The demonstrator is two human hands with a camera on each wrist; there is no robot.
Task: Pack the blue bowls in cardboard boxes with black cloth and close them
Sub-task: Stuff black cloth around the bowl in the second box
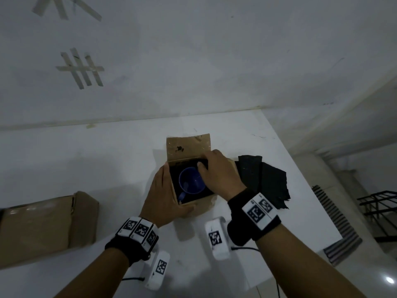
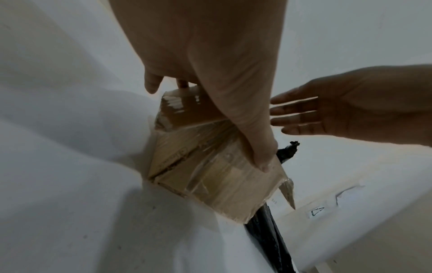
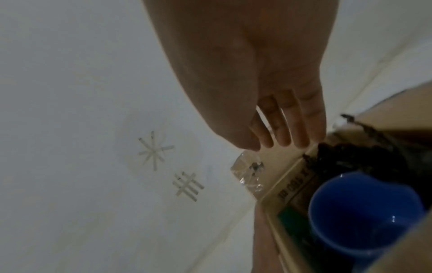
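— Where did we find the round blue plastic bowl (image 1: 191, 180)?

— We saw it sitting inside the small open brown cardboard box (image 1: 189, 147) in the middle of the white table (image 1: 107, 160), on a lining of black cloth (image 1: 178, 190) that covered the box floor. The far flap of the box stood up behind it.

— And the left hand (image 1: 165, 196)?

— We noted it pressed flat along the left wall of that box, fingers straight and together, thumb laid along the near corner. From the left wrist view the thumb (image 2: 261, 147) lay on the taped cardboard.

— What about the right hand (image 1: 219, 175)?

— We saw it over the right side of the box with its fingers straight and slightly spread, the tips reaching toward the far right rim. We could not tell from the blurred right wrist view whether those fingertips (image 3: 284, 136) were touching the flap or only near it.

— Anything else on the table?

— We counted a loose pile of ragged black cloth pieces (image 1: 264, 179) just right of the box, and a larger closed brown cardboard box (image 1: 43, 226) well apart at the left edge.
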